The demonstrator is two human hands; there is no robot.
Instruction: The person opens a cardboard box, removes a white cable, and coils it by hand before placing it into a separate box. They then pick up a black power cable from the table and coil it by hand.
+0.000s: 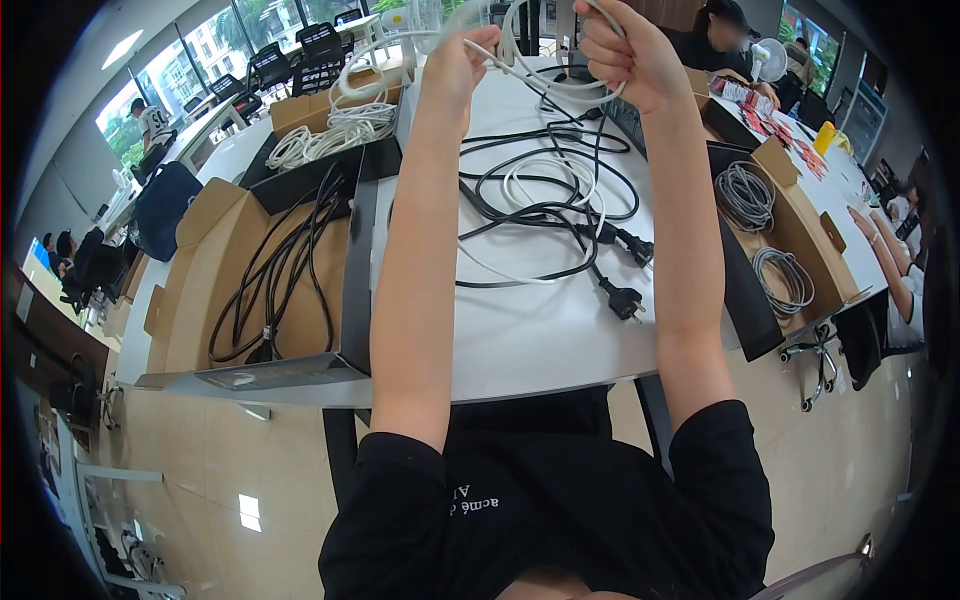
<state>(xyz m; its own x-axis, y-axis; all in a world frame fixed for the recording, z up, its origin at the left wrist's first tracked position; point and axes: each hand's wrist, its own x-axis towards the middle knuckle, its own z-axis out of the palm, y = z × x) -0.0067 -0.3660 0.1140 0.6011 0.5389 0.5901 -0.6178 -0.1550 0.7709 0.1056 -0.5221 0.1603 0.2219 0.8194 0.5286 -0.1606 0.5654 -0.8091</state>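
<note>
Raised over the far part of the table, both hands hold a white cable (398,37) in loose loops. The fingers of my left hand (462,68) are closed on one stretch of it, with some blur just above. My right hand (632,58) grips more loops, their upper part cut off by the frame's top edge. Below and between my forearms lies a tangle of black power cables (545,207), with a plug (622,298) near the front. Another white cable (512,180) runs through this tangle.
An open box (190,300) at left holds bundled black cables; behind it, another contains white cables (345,130). At right, a box (800,215) holds coiled grey cables (782,280). A person (712,45) sits at the far right, near red packets (765,125). Another person's hands rest at the right edge.
</note>
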